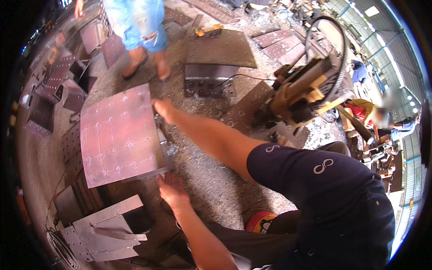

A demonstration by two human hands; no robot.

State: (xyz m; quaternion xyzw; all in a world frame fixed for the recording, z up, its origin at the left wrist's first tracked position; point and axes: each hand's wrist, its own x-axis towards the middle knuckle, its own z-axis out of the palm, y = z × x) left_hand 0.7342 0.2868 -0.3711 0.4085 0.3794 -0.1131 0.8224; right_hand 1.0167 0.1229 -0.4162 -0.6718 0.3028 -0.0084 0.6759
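A reddish-brown steel plate (119, 135), marked with rows of small pale circles and lines, is tilted in front of me at the left. My right hand (165, 111) grips its right edge near the far corner; some fingers are hidden behind the edge. My left hand (173, 190) is closed at the plate's near right corner, with its fingertips partly hidden underneath. Another dark metal edge (164, 146) shows just below the plate's right side; how the two are joined or stacked I cannot tell.
A drilling machine (292, 96) with a looped black hose (344, 49) stands at right. Jeans-clad legs (155, 38) are beyond the plate. Cut grey plates (103, 231) and a wire coil (62, 249) lie near left. A drilled plate (220, 47) carries a yellow-orange tool (200, 32).
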